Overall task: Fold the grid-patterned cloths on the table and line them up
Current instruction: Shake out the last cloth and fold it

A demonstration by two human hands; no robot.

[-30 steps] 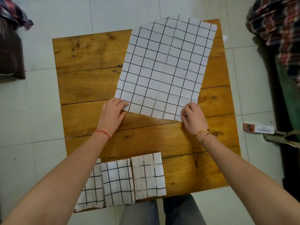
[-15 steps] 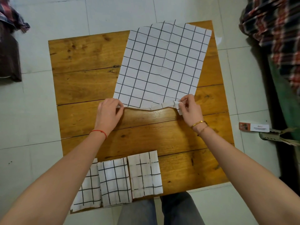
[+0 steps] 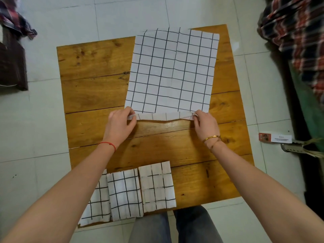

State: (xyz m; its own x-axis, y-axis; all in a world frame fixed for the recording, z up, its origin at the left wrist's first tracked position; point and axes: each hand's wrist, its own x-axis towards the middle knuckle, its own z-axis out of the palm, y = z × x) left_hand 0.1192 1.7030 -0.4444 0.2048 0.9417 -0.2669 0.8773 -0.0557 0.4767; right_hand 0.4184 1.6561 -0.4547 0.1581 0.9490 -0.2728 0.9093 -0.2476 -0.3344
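A large white cloth with a black grid (image 3: 172, 71) lies spread on the far right part of the wooden table (image 3: 94, 88). Its near edge is lifted off the wood and turned up, showing the underside. My left hand (image 3: 121, 123) pinches the near left corner. My right hand (image 3: 205, 123) pinches the near right corner. Three folded grid cloths lie in a row at the table's near edge: the left one (image 3: 98, 202) partly under my left forearm, the middle one (image 3: 125, 194), the right one (image 3: 157, 186).
The table stands on a pale tiled floor (image 3: 43, 128). Plaid fabric (image 3: 296, 28) hangs at the right, more plaid cloth (image 3: 15, 20) at the far left. A small red-and-white box (image 3: 275, 137) lies on the floor to the right. My legs (image 3: 175, 227) are below the near edge.
Both hands took hold of the large cloth's near corners and raised that edge off the table, moving it away from me. The three folded cloths stayed put.
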